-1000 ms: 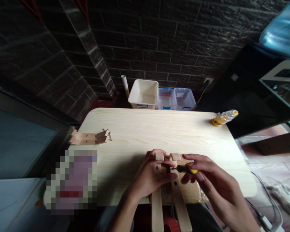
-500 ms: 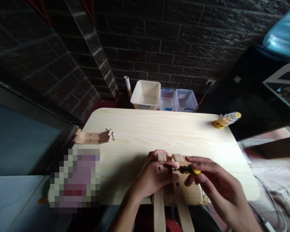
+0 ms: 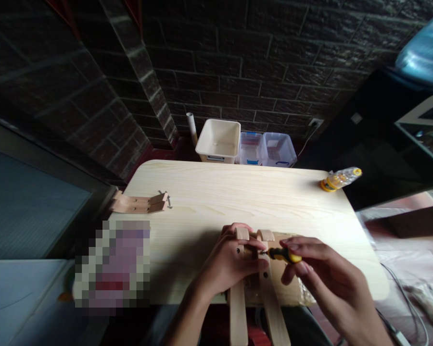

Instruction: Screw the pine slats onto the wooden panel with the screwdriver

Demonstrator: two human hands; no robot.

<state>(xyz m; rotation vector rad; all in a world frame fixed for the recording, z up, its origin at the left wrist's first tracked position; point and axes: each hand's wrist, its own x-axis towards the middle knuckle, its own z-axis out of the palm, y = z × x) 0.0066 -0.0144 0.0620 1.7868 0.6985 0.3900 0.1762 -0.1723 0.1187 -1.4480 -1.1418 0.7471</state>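
My right hand (image 3: 326, 271) pinches the yellow-and-black handle of a screwdriver (image 3: 282, 254) between thumb and fingers. Its tip meets the right-hand strip of a wooden frame (image 3: 273, 300), at a screw hole near the curved upper end. Wrapped round the frame's upper part is my left hand (image 3: 222, 266), with fingers passing between and over the two strips close to the screwdriver tip. Under the frame lies a cardboard piece (image 3: 290, 283) with clear plastic or tape at its edge. The frame's lower ends stick out past the table's near edge.
On the pale table (image 3: 216, 192), more curved wooden pieces (image 3: 139, 203) with screws lie at the left edge. A clear bottle-shaped case with yellow ends (image 3: 341, 179) lies at the far right. Behind the table stand a cream bin (image 3: 218, 142) and two clear plastic boxes (image 3: 279, 150).
The fingers of my right hand have drawn in and turned on the screwdriver handle, the index finger now resting on it. My left hand and the wooden frame stay in place.
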